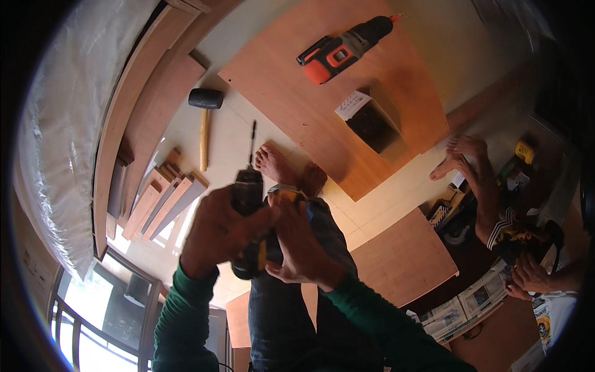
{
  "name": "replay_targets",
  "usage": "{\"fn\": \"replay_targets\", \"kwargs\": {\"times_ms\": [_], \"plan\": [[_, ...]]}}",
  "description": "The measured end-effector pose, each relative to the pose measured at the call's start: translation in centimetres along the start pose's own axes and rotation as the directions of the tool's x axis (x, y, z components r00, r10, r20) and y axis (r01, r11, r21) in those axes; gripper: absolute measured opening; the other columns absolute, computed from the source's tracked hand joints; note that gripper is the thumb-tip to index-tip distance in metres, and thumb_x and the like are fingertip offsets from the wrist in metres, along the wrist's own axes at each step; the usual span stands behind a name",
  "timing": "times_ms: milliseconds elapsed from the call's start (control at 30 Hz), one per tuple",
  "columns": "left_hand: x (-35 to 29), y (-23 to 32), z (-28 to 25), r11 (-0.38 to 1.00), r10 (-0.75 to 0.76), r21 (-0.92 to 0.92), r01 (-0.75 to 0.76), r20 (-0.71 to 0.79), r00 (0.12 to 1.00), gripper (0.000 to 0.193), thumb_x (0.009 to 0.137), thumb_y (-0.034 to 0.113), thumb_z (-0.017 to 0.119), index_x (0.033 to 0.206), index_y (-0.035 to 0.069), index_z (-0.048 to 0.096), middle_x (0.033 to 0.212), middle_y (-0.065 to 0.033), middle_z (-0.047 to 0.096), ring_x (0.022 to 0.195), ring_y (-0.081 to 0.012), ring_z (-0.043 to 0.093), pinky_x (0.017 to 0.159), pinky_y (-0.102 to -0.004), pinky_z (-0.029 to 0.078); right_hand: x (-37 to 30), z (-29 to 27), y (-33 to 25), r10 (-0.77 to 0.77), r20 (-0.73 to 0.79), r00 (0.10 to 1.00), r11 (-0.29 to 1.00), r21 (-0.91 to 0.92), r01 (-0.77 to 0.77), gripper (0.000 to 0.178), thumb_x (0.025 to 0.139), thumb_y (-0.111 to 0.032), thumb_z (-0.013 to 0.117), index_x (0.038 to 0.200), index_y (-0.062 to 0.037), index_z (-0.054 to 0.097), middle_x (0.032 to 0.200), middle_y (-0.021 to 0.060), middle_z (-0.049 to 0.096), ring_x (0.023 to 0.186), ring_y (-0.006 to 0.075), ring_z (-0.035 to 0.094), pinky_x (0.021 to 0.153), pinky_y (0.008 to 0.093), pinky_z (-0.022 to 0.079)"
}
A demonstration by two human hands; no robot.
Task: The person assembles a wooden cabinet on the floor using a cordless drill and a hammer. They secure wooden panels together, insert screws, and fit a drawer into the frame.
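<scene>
Plainly, the left hand has its fingers closed round the drill, thumb laid across the body, while the right hand meets it from the other side, fingers bent over a yellow-and-black part; whether that part belongs to the drill I cannot tell. The drill is held up in front of the person, beside the jeans in view, its long axis running almost straight up the view. The bit points away from the body, leaning a touch right at its tip, and the rounded rear end faces back toward the person. Past the bit, to the left, a mallet lies on the floor, handle toward the person, with wood strips stacked nearby. Ahead and to the right, a large board carries an open box and a second drill, orange and black, which points to the upper right. At the far right, another person's hand is near their knee.
</scene>
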State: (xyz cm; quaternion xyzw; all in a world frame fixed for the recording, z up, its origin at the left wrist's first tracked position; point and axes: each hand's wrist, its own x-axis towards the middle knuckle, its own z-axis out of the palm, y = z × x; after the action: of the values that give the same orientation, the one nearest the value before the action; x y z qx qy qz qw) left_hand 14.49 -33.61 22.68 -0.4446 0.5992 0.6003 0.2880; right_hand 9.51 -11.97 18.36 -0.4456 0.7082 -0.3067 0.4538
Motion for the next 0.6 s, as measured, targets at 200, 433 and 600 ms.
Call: {"fn": "replay_targets", "kwargs": {"times_ms": [200,433,600], "plan": [[4.1,5.7,7.8,0.937,0.331,-0.193,-0.292,0.215,0.919,0.036,0.101,0.037,0.068,0.105,0.002,0.070,0.085,-0.0058,0.073,0.074,-0.0136,0.068,0.067,-0.0319,0.054,-8.7,-0.5,0.6,0.450,-0.424,0.786,0.879,0.368,-0.305,0.054,0.094,-0.022,0.075,0.137,-0.0013,0.048,0.128,0.0164,0.061,0.124,0.0327,0.062,0.104,0.0474,0.047],[23.0,6.5,23.1,0.302,0.755,0.917,-0.262,-0.062,0.653,0.008,0.090,0.016,0.067,0.089,0.011,0.073,0.088,-0.0091,0.074,0.084,-0.0232,0.076,0.066,-0.0396,0.062,-11.1,-3.3,2.1,0.643,-0.707,0.294,0.764,0.564,-0.314,0.019,0.092,0.001,0.072,0.110,0.0000,0.065,0.110,0.0127,0.066,0.096,0.0180,0.065,0.080,0.0338,0.057],[29.1,7.8,24.4,0.480,0.495,0.870,-0.110,-0.166,0.853,0.009,0.092,0.016,0.068,0.091,0.013,0.076,0.096,-0.0087,0.075,0.089,-0.0258,0.078,0.071,-0.0403,0.064,-12.8,-2.9,2.7,0.802,-0.579,0.148,0.596,0.759,-0.261,0.045,0.091,0.001,0.072,0.132,0.0035,0.055,0.104,0.0120,0.067,0.083,0.0156,0.065,0.074,0.0287,0.056]]}}
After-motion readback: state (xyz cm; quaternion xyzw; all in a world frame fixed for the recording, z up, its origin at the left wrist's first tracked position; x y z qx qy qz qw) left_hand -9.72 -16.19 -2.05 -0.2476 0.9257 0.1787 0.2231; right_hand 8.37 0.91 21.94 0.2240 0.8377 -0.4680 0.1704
